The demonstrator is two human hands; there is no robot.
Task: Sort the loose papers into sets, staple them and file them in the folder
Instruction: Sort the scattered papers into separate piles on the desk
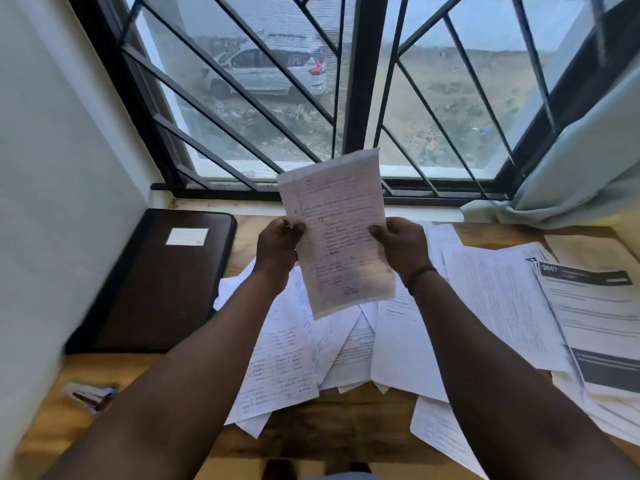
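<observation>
Pinching a handwritten sheet by its side edges, the left hand and right hand hold it raised above scattered loose papers; the closed dark folder lies far left, a stapler near left.

Writing on the held sheet blurred, unreadable; can't tell if it is one sheet or several. Its side edges are hidden behind the fingers of the left hand and right hand. Stapler at the left counter edge smeared by blur, shape barely readable. Label on the dark folder too small to read. Loose papers partly covered by both forearms and by each other; text illegible. Printed form cut off by right frame edge, only digits on its header faintly show. Curtain cut off at right. Car outside hazy through the window mesh.
</observation>
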